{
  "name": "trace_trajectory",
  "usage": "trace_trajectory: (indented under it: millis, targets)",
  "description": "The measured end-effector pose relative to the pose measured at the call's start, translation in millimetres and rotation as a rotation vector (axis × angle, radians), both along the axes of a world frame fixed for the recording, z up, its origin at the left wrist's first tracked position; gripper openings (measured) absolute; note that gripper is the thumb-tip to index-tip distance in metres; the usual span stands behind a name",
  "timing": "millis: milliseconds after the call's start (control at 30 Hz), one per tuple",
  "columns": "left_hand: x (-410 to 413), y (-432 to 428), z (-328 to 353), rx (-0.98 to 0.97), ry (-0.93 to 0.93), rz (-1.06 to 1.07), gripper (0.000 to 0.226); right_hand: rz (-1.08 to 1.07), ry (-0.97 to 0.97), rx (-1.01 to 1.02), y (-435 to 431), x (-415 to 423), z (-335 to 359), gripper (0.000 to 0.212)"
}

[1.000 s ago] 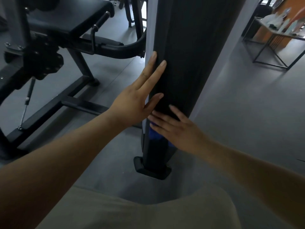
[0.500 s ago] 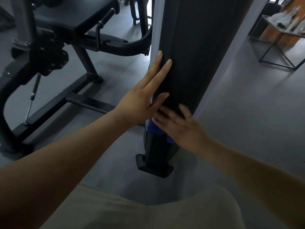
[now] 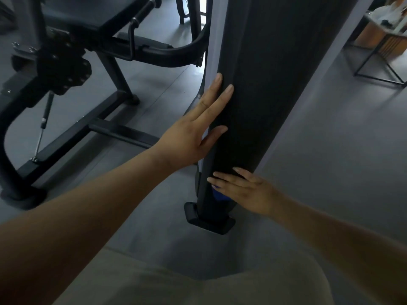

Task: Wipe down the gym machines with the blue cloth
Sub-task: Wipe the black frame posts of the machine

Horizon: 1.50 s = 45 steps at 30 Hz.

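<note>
A tall black upright column point(image 3: 262, 89) of a gym machine fills the middle of the view, standing on a black foot point(image 3: 209, 219). My left hand point(image 3: 196, 130) lies flat against the column's left edge, fingers straight and pointing up. Lower down, my right hand point(image 3: 246, 190) presses the blue cloth point(image 3: 220, 195) flat against the column just above the foot. Only a small blue patch of the cloth shows under the palm; the remainder is hidden.
A black seat machine point(image 3: 92, 23) with a frame and floor rails point(image 3: 119, 130) stands to the left. A wire-legged table point(image 3: 383, 51) with items is at the far right. Grey floor point(image 3: 330, 150) spreads right of the column. My knee point(image 3: 198, 287) is at the bottom.
My right hand has slid the blue cloth down the column toward its foot. My left hand has stayed in place on the column's left edge.
</note>
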<state>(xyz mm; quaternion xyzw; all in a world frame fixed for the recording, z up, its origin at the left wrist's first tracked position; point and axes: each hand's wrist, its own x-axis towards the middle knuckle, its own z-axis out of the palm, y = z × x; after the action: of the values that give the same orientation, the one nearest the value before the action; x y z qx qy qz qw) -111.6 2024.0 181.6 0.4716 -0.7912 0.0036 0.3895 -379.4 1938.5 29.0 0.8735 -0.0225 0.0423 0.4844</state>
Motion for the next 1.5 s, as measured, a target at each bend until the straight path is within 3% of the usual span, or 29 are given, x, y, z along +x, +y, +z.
trace_trajectory:
  millis: [67,233,300,400,433,500,633,767,867,1033,1233,1300,1433,1500]
  targets:
    - [1.5,-0.3,1.1,0.016,0.014,-0.016,0.075,-0.013,-0.022,0.020,0.0,3.2,15.0,0.082]
    - [0.9,-1.5,0.9,0.035,0.052,-0.030,0.073,-0.131,-0.416,0.014,9.5,24.9,36.2,0.068]
    - [2.2,-0.7,2.6,0.042,0.053,-0.040,0.073,-0.114,-0.280,0.036,12.6,30.3,2.8,0.077]
    - [5.4,0.1,3.9,0.038,0.039,-0.068,0.074,-0.154,0.203,0.093,24.1,39.2,-50.5,0.080]
    - [5.8,-0.6,3.3,0.038,0.042,-0.071,0.074,-0.184,0.283,0.081,26.7,42.6,-54.9,0.076]
    - [4.6,-2.4,0.8,0.029,0.054,-0.071,0.073,-0.204,0.279,0.114,31.7,48.1,-43.1,0.067]
    - [1.2,-7.6,-5.6,0.000,0.080,-0.083,0.071,-0.165,-0.038,0.140,31.6,46.1,-24.2,0.066]
    - [4.5,-7.6,-5.9,0.015,0.087,-0.102,0.072,-0.205,0.200,0.231,22.6,59.7,-67.9,0.066]
    - [8.4,-6.6,-6.6,0.022,0.091,-0.102,0.072,-0.239,0.496,0.122,30.0,72.6,-91.9,0.073]
    - [0.8,-13.4,-14.2,-0.038,0.113,-0.118,0.067,-0.215,0.066,0.170,33.0,89.4,-67.5,0.062]
    - [6.2,-13.4,-18.1,-0.035,0.094,-0.121,0.066,-0.283,0.489,0.177,40.2,93.9,-104.9,0.069]
    - [7.8,-12.4,-16.3,-0.027,0.083,-0.120,0.067,-0.255,0.377,0.187,42.6,94.3,-88.6,0.067]
    - [4.6,-12.6,-16.3,-0.044,0.053,-0.088,0.069,-0.217,-0.085,0.310,29.4,76.3,-27.5,0.059]
    - [5.7,-13.0,-16.5,-0.072,0.025,-0.051,0.069,-0.168,-0.078,0.261,24.3,66.0,-11.2,0.064]
